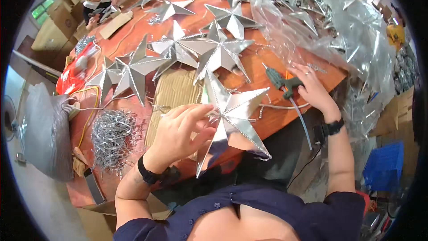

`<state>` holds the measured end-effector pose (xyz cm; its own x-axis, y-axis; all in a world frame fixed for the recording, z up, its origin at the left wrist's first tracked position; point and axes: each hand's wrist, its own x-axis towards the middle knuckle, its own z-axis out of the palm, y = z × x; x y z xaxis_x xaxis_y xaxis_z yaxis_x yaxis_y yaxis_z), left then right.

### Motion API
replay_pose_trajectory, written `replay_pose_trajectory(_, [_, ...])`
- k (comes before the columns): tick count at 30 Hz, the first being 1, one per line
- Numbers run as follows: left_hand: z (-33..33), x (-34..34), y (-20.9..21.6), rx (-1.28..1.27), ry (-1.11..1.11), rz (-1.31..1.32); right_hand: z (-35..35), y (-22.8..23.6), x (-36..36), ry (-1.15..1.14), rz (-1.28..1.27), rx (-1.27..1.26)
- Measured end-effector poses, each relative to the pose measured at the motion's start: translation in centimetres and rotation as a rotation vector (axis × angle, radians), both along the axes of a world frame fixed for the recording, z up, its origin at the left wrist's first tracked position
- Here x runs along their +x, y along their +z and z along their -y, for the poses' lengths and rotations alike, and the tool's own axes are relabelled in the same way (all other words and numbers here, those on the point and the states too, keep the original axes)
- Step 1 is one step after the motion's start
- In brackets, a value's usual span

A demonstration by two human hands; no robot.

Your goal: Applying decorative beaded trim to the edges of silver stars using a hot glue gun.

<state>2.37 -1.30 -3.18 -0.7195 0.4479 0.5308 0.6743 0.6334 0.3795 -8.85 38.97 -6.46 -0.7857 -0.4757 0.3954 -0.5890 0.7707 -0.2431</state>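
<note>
My left hand (180, 129) pinches a shiny silver five-pointed star (238, 114) near its centre. Silver beaded trim runs along the star's ridges, and its lower points hang over the table's near edge. On the right, my right hand (314, 89) reaches over the table with fingers stretched out, beside the handle of a dark green glue gun (283, 82). The gun lies on its side, nozzle toward the upper left, and a translucent glue stick (301, 122) sticks out of its back. Cardboard (171, 96) lies beyond my left hand.
Several finished-looking silver stars (220, 47) cover the table's middle. A heap of short silver bead strands (113, 138) lies at left, near a grey plastic bag (47, 129). Clear plastic sheeting (356, 53) with more stars spreads at right. Another person (100, 0) works at the far left.
</note>
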Motion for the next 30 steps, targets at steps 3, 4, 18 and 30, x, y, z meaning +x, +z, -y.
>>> replay_pose_trajectory(3, [1.9, 0.4, -0.1, 0.081, 0.056, 0.135, 0.4, 0.1, -2.6, 0.106, 0.177, 0.150])
replay_pose_trajectory(4, [2.2, 0.5, -0.5, 0.159, 0.094, 0.201, 0.6, 0.1, -3.2, 0.119, 0.171, 0.159])
replay_pose_trajectory(18, [2.2, 1.3, -1.3, -0.030, 0.216, 0.115, -3.9, 4.4, 0.0, -0.057, 0.276, -0.958])
replay_pose_trajectory(30, [0.8, 2.5, -2.9, 0.127, 0.319, 0.231, 9.4, 6.5, 10.6, 0.105, 0.489, -0.549])
